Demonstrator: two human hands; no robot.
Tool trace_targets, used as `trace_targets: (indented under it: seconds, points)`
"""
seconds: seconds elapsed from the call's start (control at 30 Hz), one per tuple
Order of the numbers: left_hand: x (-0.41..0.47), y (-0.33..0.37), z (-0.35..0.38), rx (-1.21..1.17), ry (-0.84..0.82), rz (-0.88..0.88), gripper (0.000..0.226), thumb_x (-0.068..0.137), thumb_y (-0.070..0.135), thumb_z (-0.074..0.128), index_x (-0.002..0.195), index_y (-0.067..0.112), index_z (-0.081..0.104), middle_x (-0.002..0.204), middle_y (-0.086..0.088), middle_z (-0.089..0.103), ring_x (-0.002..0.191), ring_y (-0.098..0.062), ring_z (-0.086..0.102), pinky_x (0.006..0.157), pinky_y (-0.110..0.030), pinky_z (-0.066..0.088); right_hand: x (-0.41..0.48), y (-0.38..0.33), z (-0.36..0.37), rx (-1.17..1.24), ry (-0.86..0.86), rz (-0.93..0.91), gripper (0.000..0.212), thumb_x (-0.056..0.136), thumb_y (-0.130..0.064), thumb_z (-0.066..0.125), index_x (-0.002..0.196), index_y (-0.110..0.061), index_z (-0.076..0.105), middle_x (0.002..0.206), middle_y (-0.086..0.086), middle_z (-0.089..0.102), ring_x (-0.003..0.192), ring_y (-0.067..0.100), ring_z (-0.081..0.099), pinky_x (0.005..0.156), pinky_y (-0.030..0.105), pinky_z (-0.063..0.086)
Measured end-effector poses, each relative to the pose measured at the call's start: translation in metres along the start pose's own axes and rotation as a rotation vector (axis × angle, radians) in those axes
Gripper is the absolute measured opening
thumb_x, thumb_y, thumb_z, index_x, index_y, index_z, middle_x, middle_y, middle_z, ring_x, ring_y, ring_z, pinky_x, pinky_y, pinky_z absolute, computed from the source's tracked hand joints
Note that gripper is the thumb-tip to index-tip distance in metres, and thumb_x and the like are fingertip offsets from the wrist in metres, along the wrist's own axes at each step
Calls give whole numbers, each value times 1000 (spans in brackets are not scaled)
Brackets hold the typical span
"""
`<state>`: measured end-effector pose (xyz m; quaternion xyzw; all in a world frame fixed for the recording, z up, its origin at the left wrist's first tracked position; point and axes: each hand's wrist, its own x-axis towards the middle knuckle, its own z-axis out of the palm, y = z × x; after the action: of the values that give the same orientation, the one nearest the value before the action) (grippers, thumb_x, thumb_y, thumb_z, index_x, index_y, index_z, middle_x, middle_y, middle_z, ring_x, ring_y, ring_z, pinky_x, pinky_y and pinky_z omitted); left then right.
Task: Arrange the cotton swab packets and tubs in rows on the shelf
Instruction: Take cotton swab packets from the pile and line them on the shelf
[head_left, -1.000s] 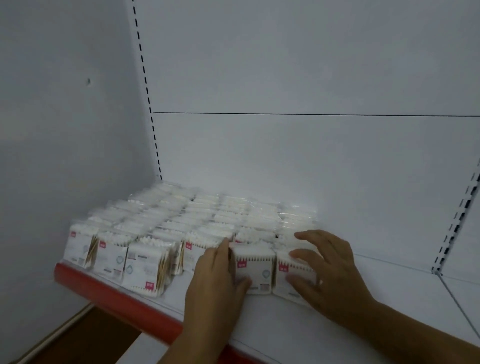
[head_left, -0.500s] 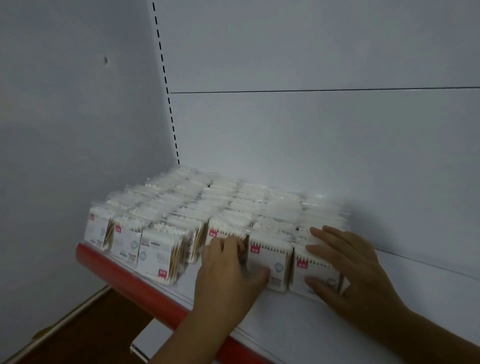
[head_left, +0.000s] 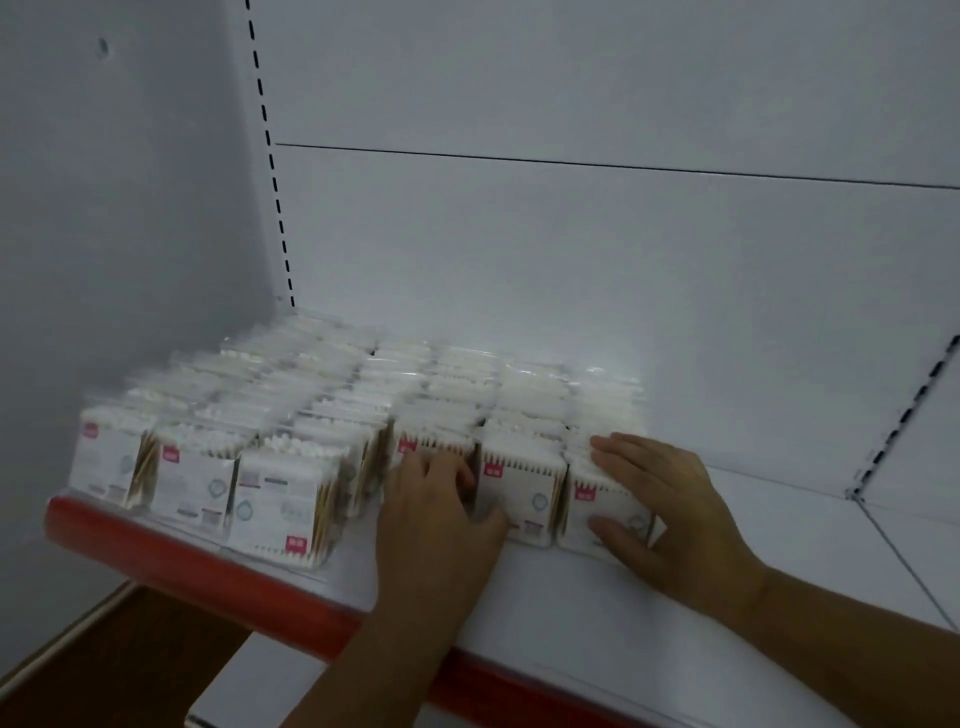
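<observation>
Now, left hand (head_left: 436, 519) gripping one front-row packet (head_left: 434, 448), right hand (head_left: 670, 512) clasping the rightmost packet (head_left: 605, 501), near the front edge of the shelf (head_left: 571, 618).

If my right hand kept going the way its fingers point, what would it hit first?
Your right hand grips the rightmost front packet, fingers pointing left. Going on, it would probably push that packet into the neighbouring front packet; depth is unclear.

We see packets (head_left: 332, 400) rowed on the shelf (head_left: 789, 551) toward ten o'clock, side wall (head_left: 114, 249) at nine, back panel (head_left: 597, 270) at twelve.
</observation>
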<state>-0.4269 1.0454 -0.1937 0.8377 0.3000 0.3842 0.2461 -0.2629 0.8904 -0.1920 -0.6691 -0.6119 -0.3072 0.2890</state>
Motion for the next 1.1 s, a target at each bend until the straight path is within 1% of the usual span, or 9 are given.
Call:
trace_targets:
  seconds: [0.43,0.5,0.6,0.7,0.8,0.87,0.93,1.0,1.1]
  points:
    - [-4,0,2,132,-45,-26,23,84,37,62,91,24,44,94,7,40,88,-9,32,69,-24,32,2,-11,-5,-181,-199,9,58,88,-40,53,128,1,54,134,20,53,123,35,52,102,51,41]
    - [-7,3,-1,156,-59,-33,25,85,38,60,89,24,40,92,6,40,86,-10,35,68,-25,32,2,-16,-15,-163,-269,50,67,91,-48,46,141,-5,39,147,17,40,136,32,38,110,52,31]
    - [-10,10,-11,196,-75,-49,25,85,41,59,85,23,42,86,7,42,81,-13,42,66,-28,33,-4,-13,-52,-195,-250,167,73,92,-61,32,150,-22,10,159,0,8,147,14,4,119,40,6]
    - [-18,24,-28,216,-10,-25,25,86,39,60,74,24,44,77,8,44,67,-13,44,60,-30,32,-32,10,-125,-398,-431,158,72,93,-62,29,152,-27,6,159,-4,-4,146,12,-13,120,39,-5]
    - [-30,85,-30,197,-34,210,19,87,34,62,77,26,48,84,7,53,62,-12,49,56,-29,34,-82,36,-219,-613,-661,204,73,93,-59,34,152,-31,3,160,-1,-12,144,14,-20,114,34,-17]
    - [-39,159,-13,156,-161,358,17,90,40,57,100,26,57,105,4,64,78,-14,56,67,-29,39,-117,42,-281,-676,-754,311,74,93,-58,37,152,-31,3,160,0,-10,145,16,-18,114,36,-15]
    - [-57,247,13,90,-404,390,41,95,46,49,128,23,53,131,1,57,107,-18,55,86,-28,39,-149,40,-338,-690,-759,394,74,92,-58,39,153,-30,5,161,0,-5,146,17,-16,115,38,-12]
    - [-85,329,42,54,-607,432,55,97,52,41,144,22,39,151,-1,38,136,-21,37,108,-31,29,-181,34,-387,-682,-714,434,73,92,-57,40,152,-30,8,161,1,1,146,17,-14,116,38,-10]
    - [-137,420,91,136,-726,630,64,97,57,33,152,26,20,161,3,13,149,-17,3,120,-40,8,-243,27,-454,-698,-671,475,72,92,-52,44,152,-28,13,161,2,8,147,18,-8,117,39,-6]
